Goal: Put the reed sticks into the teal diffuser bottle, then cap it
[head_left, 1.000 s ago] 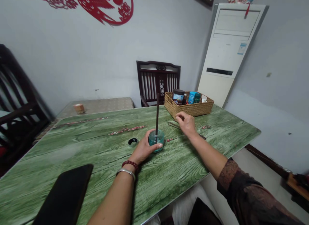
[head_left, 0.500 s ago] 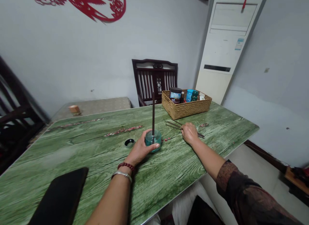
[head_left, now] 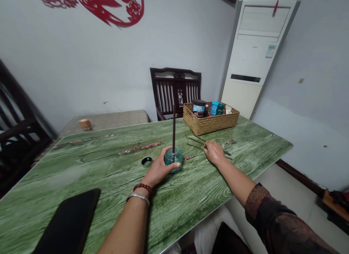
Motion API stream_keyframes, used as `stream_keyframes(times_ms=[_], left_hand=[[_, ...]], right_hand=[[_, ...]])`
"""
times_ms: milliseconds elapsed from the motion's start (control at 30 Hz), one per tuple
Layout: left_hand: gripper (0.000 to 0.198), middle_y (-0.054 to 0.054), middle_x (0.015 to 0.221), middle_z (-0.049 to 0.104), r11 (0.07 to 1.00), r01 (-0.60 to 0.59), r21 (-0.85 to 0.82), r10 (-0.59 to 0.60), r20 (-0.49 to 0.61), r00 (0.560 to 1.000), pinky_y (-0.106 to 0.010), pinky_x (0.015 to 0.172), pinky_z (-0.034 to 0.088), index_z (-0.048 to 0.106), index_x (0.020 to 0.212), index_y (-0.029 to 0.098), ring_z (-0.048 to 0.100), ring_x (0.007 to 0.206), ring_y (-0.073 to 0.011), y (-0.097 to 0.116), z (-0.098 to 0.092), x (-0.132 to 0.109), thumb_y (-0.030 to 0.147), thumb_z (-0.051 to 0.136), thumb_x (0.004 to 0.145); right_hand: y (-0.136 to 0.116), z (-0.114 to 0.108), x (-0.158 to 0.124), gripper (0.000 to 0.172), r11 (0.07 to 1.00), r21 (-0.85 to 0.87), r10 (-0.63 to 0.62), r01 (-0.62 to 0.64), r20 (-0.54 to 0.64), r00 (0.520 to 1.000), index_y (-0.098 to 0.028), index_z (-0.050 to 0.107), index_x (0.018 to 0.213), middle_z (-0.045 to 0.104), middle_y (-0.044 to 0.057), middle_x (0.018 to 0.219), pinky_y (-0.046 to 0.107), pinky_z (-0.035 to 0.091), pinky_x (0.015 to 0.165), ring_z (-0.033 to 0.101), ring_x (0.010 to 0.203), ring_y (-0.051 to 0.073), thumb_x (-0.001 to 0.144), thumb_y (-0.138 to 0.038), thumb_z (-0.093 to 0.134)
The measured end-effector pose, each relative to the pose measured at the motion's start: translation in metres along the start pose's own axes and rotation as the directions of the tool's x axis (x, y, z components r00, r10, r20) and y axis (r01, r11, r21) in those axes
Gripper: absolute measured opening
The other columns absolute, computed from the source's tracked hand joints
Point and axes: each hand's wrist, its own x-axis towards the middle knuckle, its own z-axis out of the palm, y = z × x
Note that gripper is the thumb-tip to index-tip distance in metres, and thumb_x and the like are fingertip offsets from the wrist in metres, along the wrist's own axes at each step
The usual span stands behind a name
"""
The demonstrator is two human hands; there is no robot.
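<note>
My left hand (head_left: pixel 163 164) is wrapped around a small blue-green glass jar (head_left: pixel 177 163) on the table. One dark thin stick (head_left: pixel 173 130) stands almost upright in the jar. Just left of the jar lies a black ring-shaped cap (head_left: pixel 147 161). My right hand (head_left: pixel 214 152) rests on the table to the right, its fingers bent down and pinched over several loose dark sticks (head_left: pixel 195 140). Their ends poke out on both sides of the hand. The fingertips are partly hidden, so how many sticks they grip I cannot tell.
A woven basket (head_left: pixel 215 127) with jars and bottles stands at the back of the green wood-patterned table (head_left: pixel 114 181). At the front left lies a black flat object (head_left: pixel 68 221). Behind are a dark wooden chair (head_left: pixel 176 88) and a low bench (head_left: pixel 120 118) with a small orange box (head_left: pixel 85 124).
The loose sticks under my right hand have shifted, and one now lies apart, nearer to me. My right hand has moved very slightly left. My left hand stays around the jar.
</note>
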Motion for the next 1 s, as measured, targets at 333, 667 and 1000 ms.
stream_keyframes(times_ms=[333,667,1000], left_hand=[[0.078,-0.011,0.117,0.066,1.000,0.004,0.020,-0.004,0.009,1.000,-0.045,0.098,0.047,0.046,0.131,0.017,0.063,0.107,-0.0279,-0.003,0.001,0.000,0.046,0.078,0.066],[0.074,-0.011,0.115,0.067,1.000,-0.019,0.000,0.019,-0.023,1.000,-0.045,0.096,0.049,0.050,0.127,0.018,0.065,0.105,-0.0276,0.000,0.001,0.001,0.043,0.078,0.064],[0.076,-0.012,0.119,0.066,0.999,-0.038,0.016,0.038,-0.015,0.999,-0.044,0.097,0.048,0.049,0.128,0.017,0.063,0.109,-0.0285,-0.004,0.002,0.002,0.046,0.078,0.065]], right_hand=[[-0.010,-0.033,0.001,0.020,0.988,0.142,0.074,-0.066,-0.051,0.996,-0.020,0.066,0.103,0.073,0.009,0.093,0.027,0.043,0.073,0.068,0.086,0.021,0.095,-0.026,0.049],[-0.058,-0.116,0.017,0.017,0.142,0.886,0.186,0.442,-0.462,0.867,-0.021,0.056,0.094,0.069,-0.001,0.081,0.023,0.051,0.060,0.061,0.062,0.011,0.083,-0.032,0.061],[-0.104,-0.093,0.035,0.019,0.021,0.930,0.105,0.366,-0.366,0.925,-0.021,0.054,0.088,0.066,-0.002,0.076,0.020,0.051,0.054,0.064,0.065,0.011,0.079,-0.034,0.065]])
